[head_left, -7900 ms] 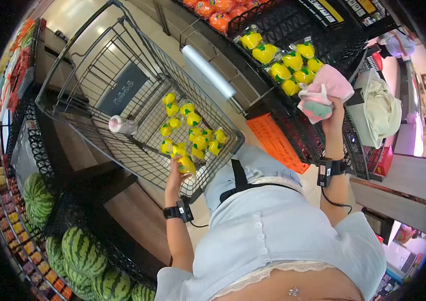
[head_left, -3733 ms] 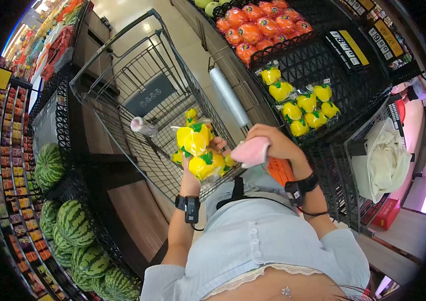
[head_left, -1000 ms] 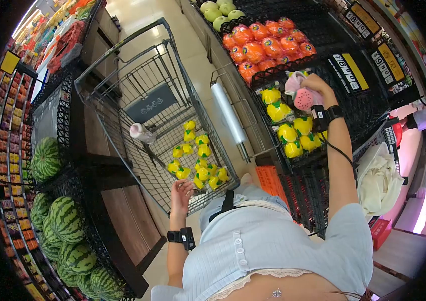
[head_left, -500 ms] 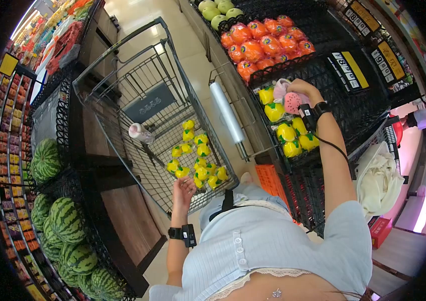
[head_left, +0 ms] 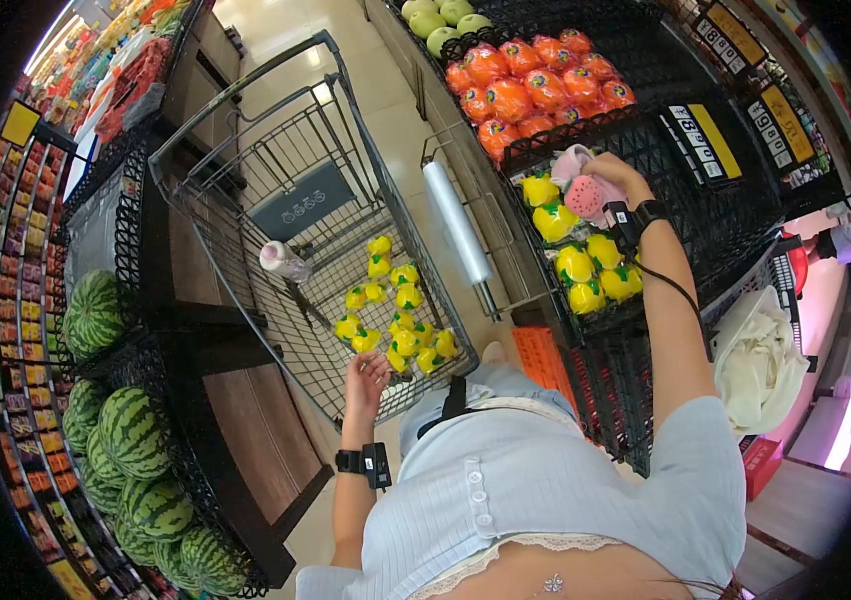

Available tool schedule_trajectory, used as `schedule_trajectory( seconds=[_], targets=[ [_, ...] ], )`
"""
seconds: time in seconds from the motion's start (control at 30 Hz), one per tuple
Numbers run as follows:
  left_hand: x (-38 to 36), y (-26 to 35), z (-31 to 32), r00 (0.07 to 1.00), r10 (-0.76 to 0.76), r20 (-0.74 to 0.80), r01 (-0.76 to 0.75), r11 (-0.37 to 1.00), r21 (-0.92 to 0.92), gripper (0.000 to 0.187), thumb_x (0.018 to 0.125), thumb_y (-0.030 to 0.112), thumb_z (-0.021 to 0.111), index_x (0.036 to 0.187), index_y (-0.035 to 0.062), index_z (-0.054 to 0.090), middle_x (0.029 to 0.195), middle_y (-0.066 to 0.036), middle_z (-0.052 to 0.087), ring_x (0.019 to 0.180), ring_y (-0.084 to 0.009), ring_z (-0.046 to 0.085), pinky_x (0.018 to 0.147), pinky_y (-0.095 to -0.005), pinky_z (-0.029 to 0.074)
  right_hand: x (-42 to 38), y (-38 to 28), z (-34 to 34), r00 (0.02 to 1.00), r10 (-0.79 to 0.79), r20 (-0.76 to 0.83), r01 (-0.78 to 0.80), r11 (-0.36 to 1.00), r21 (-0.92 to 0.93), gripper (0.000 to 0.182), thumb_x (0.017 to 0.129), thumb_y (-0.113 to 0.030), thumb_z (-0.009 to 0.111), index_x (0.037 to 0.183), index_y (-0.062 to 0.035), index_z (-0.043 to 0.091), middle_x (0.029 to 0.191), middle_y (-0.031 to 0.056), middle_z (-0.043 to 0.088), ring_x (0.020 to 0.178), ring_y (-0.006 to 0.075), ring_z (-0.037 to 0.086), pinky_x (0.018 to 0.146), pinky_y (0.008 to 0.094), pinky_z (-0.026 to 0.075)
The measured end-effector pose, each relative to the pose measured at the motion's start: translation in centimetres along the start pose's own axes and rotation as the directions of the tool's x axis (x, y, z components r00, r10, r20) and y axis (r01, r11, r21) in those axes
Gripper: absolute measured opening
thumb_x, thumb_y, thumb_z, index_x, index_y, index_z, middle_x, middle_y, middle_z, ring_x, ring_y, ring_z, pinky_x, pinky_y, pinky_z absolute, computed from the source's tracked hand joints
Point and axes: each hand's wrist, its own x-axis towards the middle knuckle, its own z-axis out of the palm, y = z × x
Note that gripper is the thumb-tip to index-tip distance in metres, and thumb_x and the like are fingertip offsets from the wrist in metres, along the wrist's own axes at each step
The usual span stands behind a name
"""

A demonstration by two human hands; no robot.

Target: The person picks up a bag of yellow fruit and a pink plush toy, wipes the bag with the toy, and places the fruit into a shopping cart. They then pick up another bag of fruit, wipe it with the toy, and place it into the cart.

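Head view: right hand [head_left: 617,178] grips a pink pouch [head_left: 585,192] while reaching over yellow packs [head_left: 585,262] in the far-right bin; left hand [head_left: 366,377], fingers loose and empty, hovers at the cart [head_left: 245,200] rim beside loaded packs [head_left: 395,320].

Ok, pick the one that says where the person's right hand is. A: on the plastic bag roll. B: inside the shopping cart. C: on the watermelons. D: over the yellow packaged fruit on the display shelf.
D: the right hand, clutching a pink pouch, reaches over the yellow packaged fruit on the display shelf.
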Motion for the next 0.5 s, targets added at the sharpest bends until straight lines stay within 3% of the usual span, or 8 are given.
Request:
schedule_trajectory(
  seconds=[0.03,0.1,0.17,0.27,0.33,0.4,0.47,0.5],
  targets=[
    [-0.1,0.0,0.1,1.0,0.003,-0.007,-0.003,1.0,0.002,0.032,0.091,0.033,0.036,0.099,0.0054,0.049,0.089,-0.006,0.055,0.078,-0.014,0.053,0.072,-0.0286,0.044,-0.5,-0.3,0.2,0.998,0.056,0.04,-0.058,0.997,0.054,0.021,0.06,-0.014,0.063,0.076,-0.0001,0.059,0.075,0.0056,0.056,0.062,0.0159,0.054,0.056,0.029,0.043],
    [-0.3,0.0,0.4,1.0,0.001,-0.028,-0.001,1.0,0.005,0.031,0.091,0.032,0.036,0.099,0.005,0.049,0.087,-0.006,0.055,0.076,-0.0134,0.053,0.07,-0.0277,0.044,-1.0,2.0,0.7,0.986,-0.162,-0.042,0.167,0.971,0.172,0.017,0.061,-0.01,0.063,0.076,-0.0032,0.06,0.075,0.0044,0.055,0.066,0.0148,0.054,0.06,0.027,0.044],
    [-0.4,0.0,0.9,0.998,-0.008,-0.055,0.008,1.0,0.008,0.031,0.091,0.031,0.036,0.099,0.0044,0.049,0.085,-0.006,0.055,0.075,-0.0133,0.053,0.069,-0.0273,0.044,-2.2,2.7,1.0,0.968,-0.235,-0.086,0.249,0.946,0.208,0.014,0.063,-0.006,0.062,0.077,-0.0061,0.061,0.076,0.0033,0.054,0.071,0.0133,0.054,0.065,0.0251,0.043],
    [-0.2,-0.1,0.8,0.999,-0.002,-0.049,0.003,1.0,0.012,0.031,0.091,0.03,0.035,0.099,0.0037,0.048,0.084,-0.006,0.055,0.075,-0.0133,0.053,0.069,-0.0273,0.044,-4.9,-1.0,1.2,0.996,-0.051,-0.072,0.068,0.964,0.257,0.014,0.065,0.0,0.06,0.077,-0.0084,0.062,0.08,0.0021,0.054,0.078,0.0118,0.053,0.071,0.0231,0.042],
    [-0.1,-0.1,0.8,0.999,-0.001,-0.047,0.002,1.0,0.012,0.03,0.091,0.03,0.036,0.1,0.0035,0.048,0.084,-0.006,0.055,0.075,-0.0137,0.053,0.069,-0.0275,0.044,-5.7,-2.9,1.5,0.979,0.202,-0.035,-0.171,0.898,0.406,0.013,0.065,0.001,0.06,0.075,-0.0075,0.061,0.08,0.0021,0.054,0.078,0.012,0.053,0.071,0.023,0.042],
    [-0.1,-0.2,0.8,0.999,-0.005,-0.041,0.005,1.0,0.006,0.03,0.091,0.029,0.036,0.1,0.0034,0.048,0.084,-0.006,0.054,0.076,-0.014,0.053,0.069,-0.0276,0.044,-2.5,1.2,1.1,0.992,-0.123,-0.035,0.127,0.98,0.15,0.012,0.062,-0.006,0.062,0.074,-0.006,0.059,0.076,0.0029,0.055,0.071,0.0141,0.054,0.065,0.0251,0.044],
    [0.0,-0.1,0.8,1.0,-0.009,-0.029,0.009,1.0,-0.005,0.03,0.091,0.029,0.035,0.1,0.0035,0.048,0.084,-0.007,0.054,0.076,-0.0143,0.053,0.07,-0.0277,0.044,-0.8,2.1,0.0,0.98,-0.2,-0.006,0.2,0.975,0.093,0.015,0.061,-0.012,0.063,0.073,-0.0052,0.058,0.073,0.0039,0.055,0.066,0.016,0.055,0.061,0.0268,0.045],
    [0.2,-0.1,0.8,0.999,-0.009,-0.035,0.009,1.0,-0.005,0.03,0.091,0.029,0.035,0.1,0.0036,0.048,0.084,-0.007,0.054,0.076,-0.0143,0.053,0.07,-0.0277,0.044,-0.5,1.4,-0.7,0.993,-0.119,-0.002,0.118,0.979,0.165,0.017,0.06,-0.014,0.063,0.073,-0.0052,0.058,0.073,0.0044,0.056,0.064,0.0169,0.055,0.06,0.0275,0.045]
  ],
)
